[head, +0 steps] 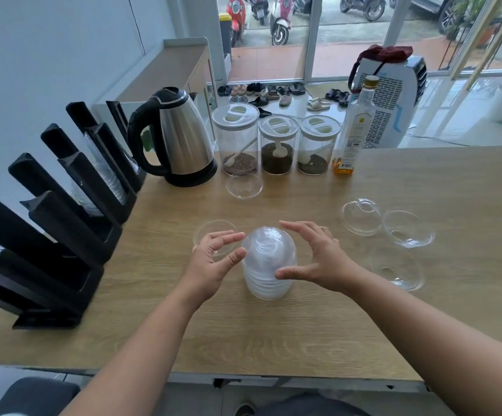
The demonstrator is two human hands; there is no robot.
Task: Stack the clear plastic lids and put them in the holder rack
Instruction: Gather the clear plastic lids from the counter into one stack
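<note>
The fingers [228, 238] of the left hand [210, 265] and those of the right hand [312, 259] are spread wide on either side of the stack of lids [269, 265], the thumbs just touching it. The stack is stood dome-up, cloudy and ribbed, mid-worktop [273, 334]. Bare wood is left toward the near edge. Loose lids [408, 229] are scattered right; the holder rack [48, 235] is set along the left edge.
</note>
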